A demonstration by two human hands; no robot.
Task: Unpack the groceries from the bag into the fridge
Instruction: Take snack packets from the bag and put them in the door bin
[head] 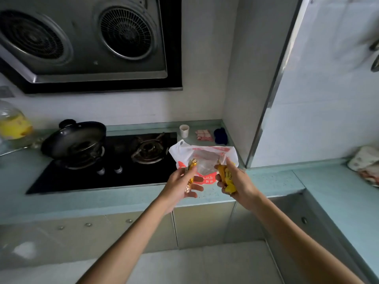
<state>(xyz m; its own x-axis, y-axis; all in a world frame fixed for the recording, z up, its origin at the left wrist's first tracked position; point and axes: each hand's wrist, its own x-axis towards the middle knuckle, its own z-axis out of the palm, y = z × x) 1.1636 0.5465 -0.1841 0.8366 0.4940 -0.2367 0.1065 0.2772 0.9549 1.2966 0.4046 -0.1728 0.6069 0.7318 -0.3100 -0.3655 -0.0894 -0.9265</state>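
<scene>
From the head view, a white and red plastic bag (205, 158) is seen lying open on the pale green bench (272, 181). Left of the bag a black gas hob (114, 160) is set into the bench, and a dark wok (75, 138) is propped on its far burner. Behind the bag stand a paper cup (184, 130), a pink striped cloth (203, 135) and a dark blue item (221, 135). A range hood (82, 37) is mounted above and to the left of the bag.

Both bare forearms are stretched forward over the bench edge. The left hand (180, 185) is curled round a gold-wrapped packet (192, 166), held over the bag's near left corner. The right hand (235, 181) is clamped on yellow-wrapped packets (227, 177), perhaps two, just in front of the bag's mouth, with its forefinger extended towards the bag.
</scene>
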